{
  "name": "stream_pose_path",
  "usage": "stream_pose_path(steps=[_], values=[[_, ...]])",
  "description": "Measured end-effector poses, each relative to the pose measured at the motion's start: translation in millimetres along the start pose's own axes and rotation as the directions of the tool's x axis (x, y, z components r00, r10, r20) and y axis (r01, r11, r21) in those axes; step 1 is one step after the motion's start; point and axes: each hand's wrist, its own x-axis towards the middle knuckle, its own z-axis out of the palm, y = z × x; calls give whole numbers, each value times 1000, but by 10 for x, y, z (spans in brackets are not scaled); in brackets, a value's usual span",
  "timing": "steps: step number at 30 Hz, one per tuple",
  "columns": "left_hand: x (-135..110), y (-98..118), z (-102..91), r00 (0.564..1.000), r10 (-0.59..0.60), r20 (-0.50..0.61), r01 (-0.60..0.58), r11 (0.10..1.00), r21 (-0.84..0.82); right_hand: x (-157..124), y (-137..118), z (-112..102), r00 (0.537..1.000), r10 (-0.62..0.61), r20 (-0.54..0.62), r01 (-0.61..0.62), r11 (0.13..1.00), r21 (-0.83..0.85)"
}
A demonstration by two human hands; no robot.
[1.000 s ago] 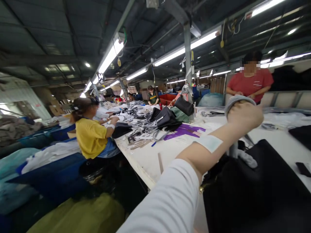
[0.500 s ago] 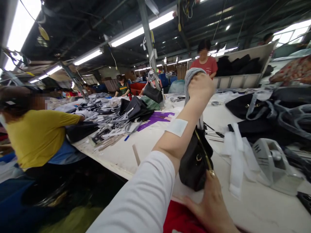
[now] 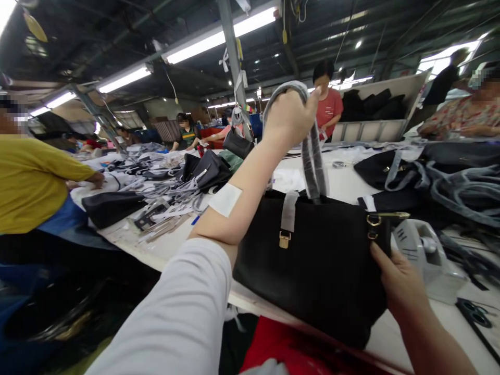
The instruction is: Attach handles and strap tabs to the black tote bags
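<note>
Since half a second ago you have swung the black leather handbag [image 3: 320, 260] round: it hung end-on to you then, and now its broad front faces you, with the gold clasp [image 3: 284, 239] on its grey tab in plain sight. The bag hangs above the near edge of the white worktable [image 3: 175, 245], its bottom about level with that edge, though whether it rests there is hard to tell from this angle. Your left hand [image 3: 289, 117] is raised and closed around the grey wrapped handles [image 3: 312, 161], taking the bag's weight, and a white patch [image 3: 225, 199] sits on that forearm. Your right hand [image 3: 394, 281] has moved from under the bag to its right end, fingers wrapped on the side panel just below the gold ring fitting [image 3: 373, 226], steadying it. With the front turned to you, the clasp, tab and ring are all open to view. Just beside the bag on the right stands a grey tape dispenser [image 3: 425, 255]; beyond it lie heaped grey straps [image 3: 461, 187]. Across the table a person in a red shirt [image 3: 330, 107] works, and at the left a person in a yellow shirt [image 3: 31, 182].
</note>
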Motion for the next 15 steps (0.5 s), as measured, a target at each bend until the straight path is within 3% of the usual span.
stream_pose_path(steps=[3, 7, 11, 14, 15], values=[[-116, -277, 189, 996, -46, 80, 44, 999, 18, -13, 27, 8, 977, 203, 61, -206, 977, 51], [-365, -510, 383, 983, -31, 183, 30, 1000, 7, 13, 225, 0, 966, 258, 24, -259, 965, 53], [-848, -596, 594, 925, 34, 380, -27, 999, -23, -7, 336, -63, 997, 69, -40, -74, 987, -143], [-1382, -722, 840, 804, 120, 582, -92, 993, -78, -106, 288, -75, 983, -174, -61, 129, 884, -449], [-1557, -796, 923, 786, 105, 609, -85, 994, -61, -149, 260, -69, 968, -248, -38, 192, 829, -526]])
